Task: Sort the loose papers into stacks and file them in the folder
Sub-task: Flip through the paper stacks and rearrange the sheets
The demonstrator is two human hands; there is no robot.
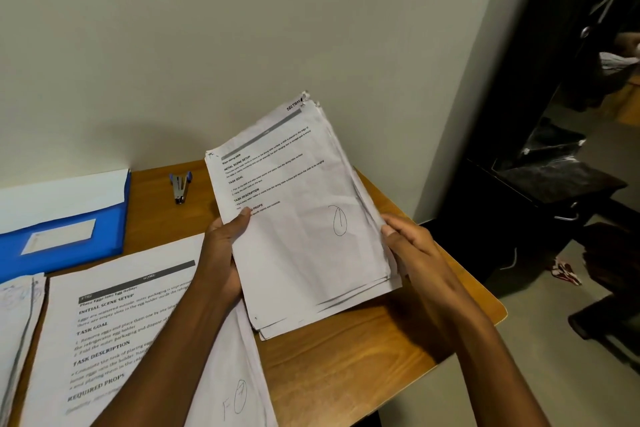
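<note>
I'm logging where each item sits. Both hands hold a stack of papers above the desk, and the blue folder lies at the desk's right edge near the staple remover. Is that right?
Not quite. The head view shows the blue folder at the desk's left edge against the wall, not the right. The rest stands: the left hand and right hand hold the stack of papers above the desk, and the staple remover lies near the folder.

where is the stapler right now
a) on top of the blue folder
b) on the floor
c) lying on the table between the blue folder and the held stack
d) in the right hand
c: the stapler lies on the table, right of the blue folder and left of the paper stack that both hands hold.
</note>
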